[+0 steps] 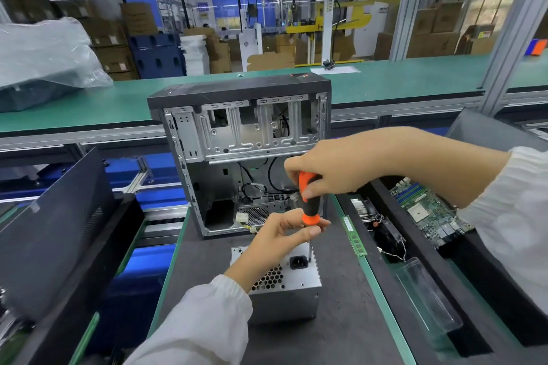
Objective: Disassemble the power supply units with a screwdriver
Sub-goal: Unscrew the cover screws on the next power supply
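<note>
Both hands on the screwdriver (309,201): left hand (286,231) pinches the orange collar at the bottom of the handle between thumb and fingers, right hand (324,170) wraps around the top of the orange-and-black handle from above. Screwdriver stands near upright, thin metal shaft (309,251) pointing down onto the top face of the power supply unit (284,290), tip just right of the black power socket (298,262). Unit is a grey metal box with a honeycomb vent, sitting on the dark mat (341,320) right in front of the person, partly under the left forearm. White sleeves on both arms. Right of the mat, a green RAM stick (354,235) lies along the edge; beyond it a black tray (474,290) holds a motherboard (430,213), a heatsink and a clear plastic piece. Just behind the unit, an open computer case (243,154) stands upright, loose cables inside. Left, a dark side panel (53,234) leans tilted. Further back, a green conveyor bench (400,80), bagged item far left, cardboard boxes and yellow machinery beyond.
</note>
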The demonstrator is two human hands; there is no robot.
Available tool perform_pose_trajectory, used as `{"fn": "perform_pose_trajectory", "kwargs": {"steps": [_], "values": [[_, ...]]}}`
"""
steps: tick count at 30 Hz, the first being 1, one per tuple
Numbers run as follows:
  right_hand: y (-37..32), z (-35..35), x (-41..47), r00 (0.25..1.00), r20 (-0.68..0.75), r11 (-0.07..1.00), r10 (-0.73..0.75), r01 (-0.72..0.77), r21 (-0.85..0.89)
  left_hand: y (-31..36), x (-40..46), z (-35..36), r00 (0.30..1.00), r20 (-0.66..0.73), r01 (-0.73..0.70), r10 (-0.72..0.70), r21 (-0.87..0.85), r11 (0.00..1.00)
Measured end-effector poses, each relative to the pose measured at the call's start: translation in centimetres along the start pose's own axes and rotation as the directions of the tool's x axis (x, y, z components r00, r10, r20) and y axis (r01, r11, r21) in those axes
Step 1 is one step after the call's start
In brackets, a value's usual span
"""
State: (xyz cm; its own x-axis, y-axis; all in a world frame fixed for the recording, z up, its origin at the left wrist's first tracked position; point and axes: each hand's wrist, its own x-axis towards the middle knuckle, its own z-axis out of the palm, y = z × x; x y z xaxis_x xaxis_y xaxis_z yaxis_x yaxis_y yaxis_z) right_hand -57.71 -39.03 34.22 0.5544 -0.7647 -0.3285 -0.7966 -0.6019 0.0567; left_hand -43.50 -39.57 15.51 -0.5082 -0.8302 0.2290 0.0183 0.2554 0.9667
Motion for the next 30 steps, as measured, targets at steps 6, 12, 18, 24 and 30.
{"fn": "perform_pose_trajectory", "kwargs": {"steps": [6, 12, 18, 24, 30], "values": [[-0.1, -0.5, -0.3, 0.998, 0.049, 0.999, -0.043, 0.042, 0.025, -0.2, 0.0, -0.1, 1.0, -0.008, -0.014, 0.013, -0.039, 0.999], [-1.4, 0.5, 0.0, 0.951, -0.195, 0.948, 0.239, -0.272, -0.164, -0.1, 0.6, 0.2, 0.998, -0.07, 0.011, -0.008, 0.04, 0.999], [-0.8, 0.2, -0.2, 0.989, -0.131, 0.973, 0.071, -0.098, -0.21, 0.2, 0.3, -0.2, 1.0, 0.021, 0.018, -0.018, -0.02, 1.0], [-0.6, 0.1, -0.2, 0.996, -0.075, 0.986, -0.039, 0.026, -0.166, 0.1, 0.2, -0.8, 1.0, -0.011, 0.015, -0.015, -0.055, 0.998], [-0.8, -0.1, -0.1, 0.979, -0.167, 0.988, 0.114, -0.13, -0.086, 0.1, 0.2, -1.1, 0.999, -0.036, 0.03, -0.032, -0.052, 0.998]]}}
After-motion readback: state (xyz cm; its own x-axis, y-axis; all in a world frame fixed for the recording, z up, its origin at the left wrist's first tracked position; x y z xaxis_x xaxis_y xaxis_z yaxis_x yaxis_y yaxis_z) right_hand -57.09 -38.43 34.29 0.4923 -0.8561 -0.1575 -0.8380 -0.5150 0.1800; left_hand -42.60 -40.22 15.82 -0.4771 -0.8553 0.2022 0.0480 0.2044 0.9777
